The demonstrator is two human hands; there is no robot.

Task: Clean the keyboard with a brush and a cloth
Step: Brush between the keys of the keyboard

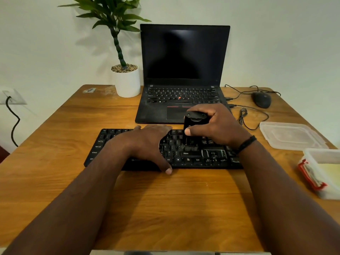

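Wooden table (73, 181): left hand (147, 144) flat, hiding keyboard (193, 159) keys; right hand (219, 126) grips brush (193, 124), bristles blurred.

Bare wooden table (165, 203) is left open in front of the keyboard (211, 161). Behind it, passage is blocked by the laptop (184, 70); rightward it's crowded by plastic containers (292, 135) and mouse cable (257, 124).
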